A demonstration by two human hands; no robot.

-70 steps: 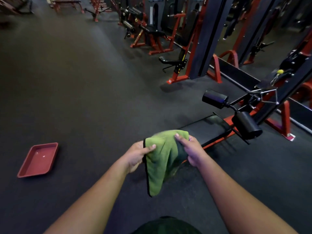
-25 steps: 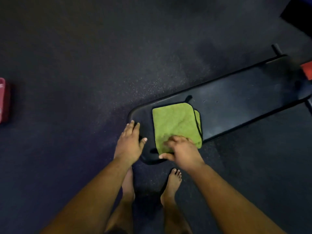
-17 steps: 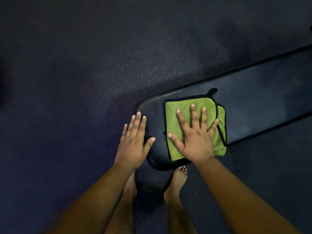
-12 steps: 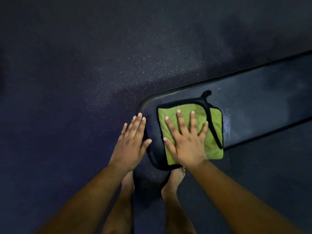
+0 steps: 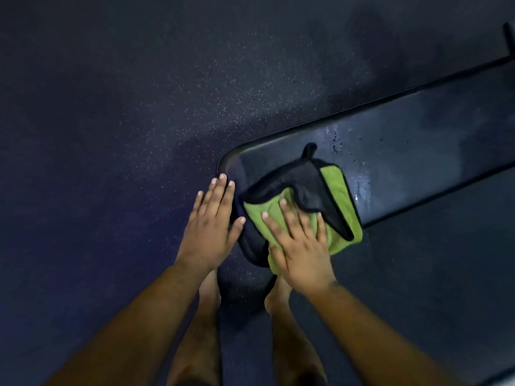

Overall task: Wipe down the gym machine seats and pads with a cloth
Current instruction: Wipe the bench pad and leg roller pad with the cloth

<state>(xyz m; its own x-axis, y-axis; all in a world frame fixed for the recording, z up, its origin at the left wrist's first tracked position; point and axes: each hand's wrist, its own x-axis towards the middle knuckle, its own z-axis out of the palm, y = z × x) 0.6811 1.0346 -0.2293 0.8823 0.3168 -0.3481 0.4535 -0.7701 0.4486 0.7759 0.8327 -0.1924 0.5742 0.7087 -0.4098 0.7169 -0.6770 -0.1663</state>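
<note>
Dragged cloth (image 5: 331, 232) back toward bench pad (image 5: 418, 168) end, far corner flipped dark-side up; right hand (image 5: 302, 252) flat on it, left hand (image 5: 211, 232) flat on pad edge, neither gripping.

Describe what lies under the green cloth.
The green cloth lies on the black bench pad, pressed flat by the right hand. The pad surface beneath it is hidden.
</note>
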